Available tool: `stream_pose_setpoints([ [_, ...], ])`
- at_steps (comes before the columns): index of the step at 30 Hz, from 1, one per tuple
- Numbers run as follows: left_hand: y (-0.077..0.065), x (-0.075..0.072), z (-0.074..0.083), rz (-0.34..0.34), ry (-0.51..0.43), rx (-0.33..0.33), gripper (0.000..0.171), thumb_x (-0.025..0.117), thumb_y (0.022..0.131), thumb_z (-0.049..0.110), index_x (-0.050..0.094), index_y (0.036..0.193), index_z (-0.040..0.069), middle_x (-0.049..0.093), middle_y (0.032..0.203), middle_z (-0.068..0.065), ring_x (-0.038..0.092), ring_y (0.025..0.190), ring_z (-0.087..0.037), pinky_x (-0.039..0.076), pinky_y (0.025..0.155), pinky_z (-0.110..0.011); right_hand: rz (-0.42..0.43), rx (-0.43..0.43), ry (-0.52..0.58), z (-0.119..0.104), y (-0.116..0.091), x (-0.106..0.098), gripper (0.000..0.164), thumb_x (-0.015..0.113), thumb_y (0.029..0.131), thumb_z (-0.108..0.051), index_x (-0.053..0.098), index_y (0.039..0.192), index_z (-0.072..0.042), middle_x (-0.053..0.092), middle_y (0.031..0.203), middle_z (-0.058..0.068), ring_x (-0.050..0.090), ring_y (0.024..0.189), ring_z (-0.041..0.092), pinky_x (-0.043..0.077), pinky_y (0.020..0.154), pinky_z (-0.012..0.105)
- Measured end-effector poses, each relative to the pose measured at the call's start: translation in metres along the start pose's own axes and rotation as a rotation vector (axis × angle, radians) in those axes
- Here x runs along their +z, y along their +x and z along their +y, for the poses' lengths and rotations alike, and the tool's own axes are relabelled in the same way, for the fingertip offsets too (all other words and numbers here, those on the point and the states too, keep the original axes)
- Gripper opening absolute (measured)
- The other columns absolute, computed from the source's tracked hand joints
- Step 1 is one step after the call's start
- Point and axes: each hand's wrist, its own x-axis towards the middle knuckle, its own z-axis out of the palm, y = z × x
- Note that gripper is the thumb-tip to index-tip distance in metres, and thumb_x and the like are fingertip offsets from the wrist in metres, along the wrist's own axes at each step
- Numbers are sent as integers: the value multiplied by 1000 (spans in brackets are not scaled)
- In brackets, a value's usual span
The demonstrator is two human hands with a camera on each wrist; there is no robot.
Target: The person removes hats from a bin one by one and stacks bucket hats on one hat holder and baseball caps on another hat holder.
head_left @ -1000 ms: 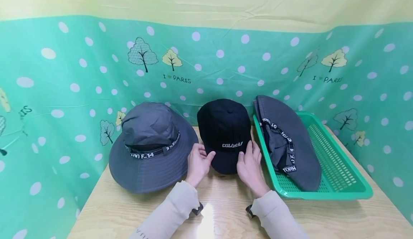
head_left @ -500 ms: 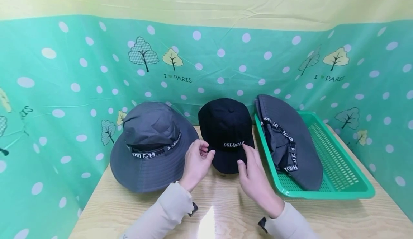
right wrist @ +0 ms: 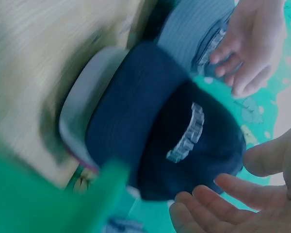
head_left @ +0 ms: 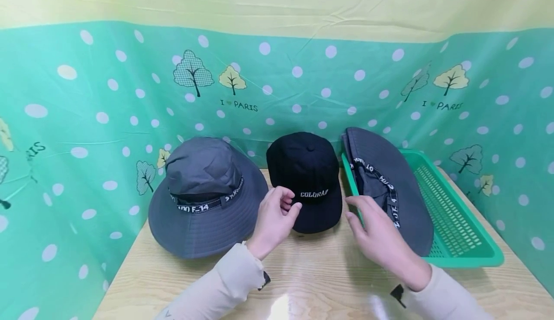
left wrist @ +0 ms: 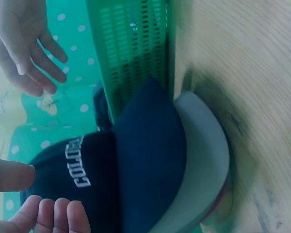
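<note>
R hand (head_left: pixel 383 236) now off blk cap (head_left: pixel 305 166), nearer grn basket (head_left: pixel 469 262)

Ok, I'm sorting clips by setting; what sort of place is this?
Likely a makeshift tabletop booth indoors: a printed, spotted cloth hangs behind and beside a wooden table, with a black cap near the middle.

Black visored cloth cap (head_left: pixel 300 166), matt; grey wide-brimmed cloth hat (head_left: pixel 203 178), matt, crown creased; second grey wide-brimmed cloth hat (head_left: pixel 402 180), likewise matt. Green rectangular plastic basket (head_left: pixel 452 209) is smooth with a slight gloss; pale wood-grain tabletop (head_left: pixel 307 279) is smooth and reflects glare
</note>
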Motion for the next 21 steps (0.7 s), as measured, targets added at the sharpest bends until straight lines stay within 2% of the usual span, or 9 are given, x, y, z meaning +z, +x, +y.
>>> stream_pose_setpoints([
  [9, -4, 20, 12, -92, -28, 38, 16, 70, 85, 12, 60, 96, 7, 56, 87, -4, 57, 76, -16, 51, 65, -23, -46, 37, -68, 24, 8, -33, 26, 53, 96, -12, 58, 120, -1, 57, 118, 16, 56, 104, 32, 46, 81, 51],
  [15, -6, 34, 21, -149, -31, 67, 15, 70, 84, 13, 60, 94, 7, 58, 82, -2, 59, 70, -11, 49, 67, -20, -110, 96, -84, 48, 21, -52, 31, 48, 99, -12, 54, 124, 5, 54, 120, 25, 54, 106, 38, 44, 82, 55],
  [21, -8, 50, 30, -244, -25, 32, 14, 69, 86, 19, 61, 94, 10, 59, 81, 3, 57, 71, -5, 46, 69, -16, -205, 161, -83, 77, 35, -67, 41, 46, 101, -23, 52, 125, 10, 54, 120, 31, 51, 109, 46, 43, 84, 59],
])
